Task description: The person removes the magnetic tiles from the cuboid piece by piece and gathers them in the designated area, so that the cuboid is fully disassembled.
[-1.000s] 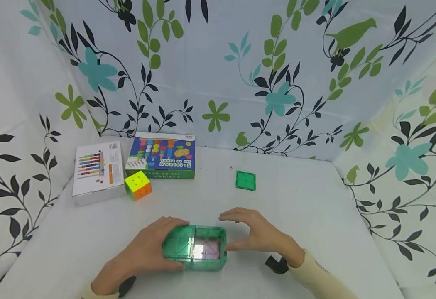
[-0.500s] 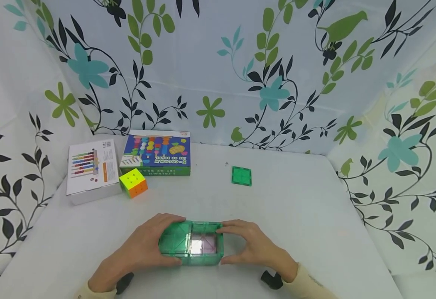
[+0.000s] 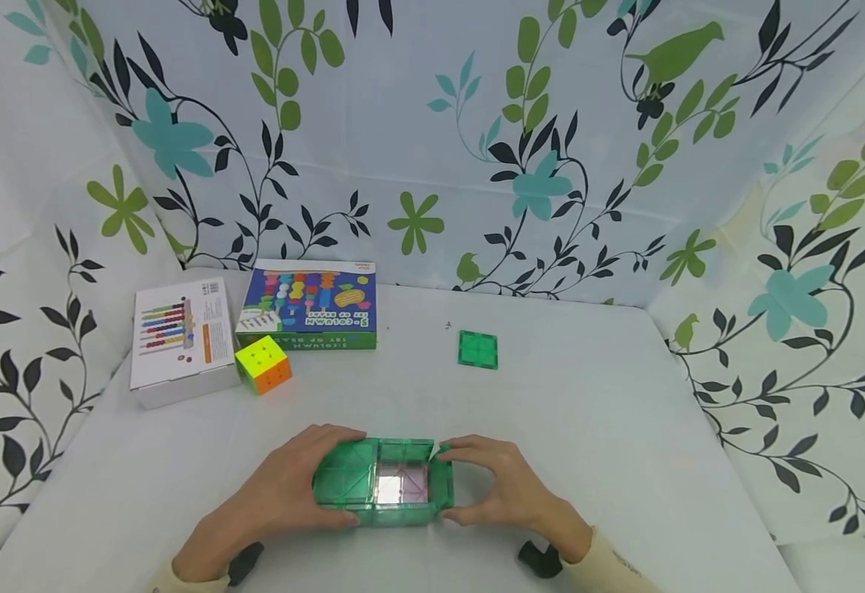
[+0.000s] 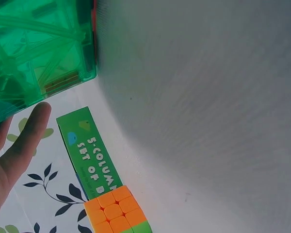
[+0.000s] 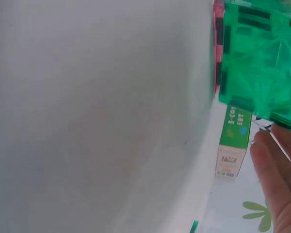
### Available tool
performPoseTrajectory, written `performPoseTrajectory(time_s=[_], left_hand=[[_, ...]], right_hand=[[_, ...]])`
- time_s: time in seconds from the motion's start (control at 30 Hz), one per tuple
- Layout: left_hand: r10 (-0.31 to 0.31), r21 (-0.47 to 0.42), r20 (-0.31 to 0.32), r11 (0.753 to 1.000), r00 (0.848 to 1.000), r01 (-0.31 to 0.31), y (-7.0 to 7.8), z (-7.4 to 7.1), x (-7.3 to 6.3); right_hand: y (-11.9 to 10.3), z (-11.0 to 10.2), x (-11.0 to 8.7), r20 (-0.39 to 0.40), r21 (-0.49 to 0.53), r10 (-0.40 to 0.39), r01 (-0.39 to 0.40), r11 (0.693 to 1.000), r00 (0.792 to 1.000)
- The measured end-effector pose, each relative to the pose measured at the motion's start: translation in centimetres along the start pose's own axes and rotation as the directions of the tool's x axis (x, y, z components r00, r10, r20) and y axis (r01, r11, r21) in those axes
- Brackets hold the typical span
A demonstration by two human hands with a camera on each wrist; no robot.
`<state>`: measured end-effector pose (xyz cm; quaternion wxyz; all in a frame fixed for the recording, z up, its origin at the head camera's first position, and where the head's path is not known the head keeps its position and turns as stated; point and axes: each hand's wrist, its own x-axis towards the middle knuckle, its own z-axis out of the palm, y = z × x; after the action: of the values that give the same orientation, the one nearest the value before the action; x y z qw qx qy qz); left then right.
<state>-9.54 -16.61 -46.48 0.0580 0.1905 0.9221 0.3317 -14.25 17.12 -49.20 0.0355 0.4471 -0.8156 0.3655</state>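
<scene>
In the head view a box of clear green magnetic tiles [image 3: 404, 515] lies on the white table, its left part covered on top and its right part uncovered, showing a pinkish floor tile [image 3: 403, 484]. My left hand [image 3: 287, 482] grips the covered end, thumb in front and fingers behind. At the other end my right hand [image 3: 510, 486] pinches the end tile [image 3: 443, 486] between thumb and fingers. That tile leans outward, with a gap at its back corner. A red edge runs along the base of the green wall [image 5: 262, 68] in the right wrist view.
Farther back lies a loose green square tile [image 3: 478, 350]. A yellow and orange puzzle cube [image 3: 264, 364] stands before a blue and green bead-set box [image 3: 310, 305] and a white box [image 3: 183, 333] at the back left. Patterned cloth [image 3: 418, 132] hangs behind the table.
My right hand has come in from the right to the box's end and pinched the end tile, which now tilts outward. My left hand keeps its grip. The head view has shifted slightly.
</scene>
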Motion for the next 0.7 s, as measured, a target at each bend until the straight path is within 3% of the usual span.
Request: performPoseTrajectory(time_s=[0.3, 0.43, 0.6, 0.7], left_hand=[[-0.011, 0.002, -0.001, 1.0, 1.0, 0.011, 0.1, -0.1, 0.0], [-0.009, 0.005, 0.001, 1.0, 1.0, 0.009, 0.0, 0.0, 0.0], [-0.012, -0.002, 0.006, 1.0, 1.0, 0.012, 0.0, -0.1, 0.0], [-0.012, -0.004, 0.008, 1.0, 1.0, 0.013, 0.1, -0.1, 0.0]], right_hand=[[1.1, -2.1, -0.9, -0.106, 0.055, -0.013, 0.019, 0.998, 0.994], [2.3, -4.6, -1.5, -0.101, 0.056, 0.089, -0.084, 0.995, 0.991], [4.1, -8.1, -1.7, -0.119, 0.01, 0.232, -0.233, 0.972, 0.965], [5.1, -10.0, -1.7, -0.133, -0.032, 0.278, -0.284, 0.958, 0.951]])
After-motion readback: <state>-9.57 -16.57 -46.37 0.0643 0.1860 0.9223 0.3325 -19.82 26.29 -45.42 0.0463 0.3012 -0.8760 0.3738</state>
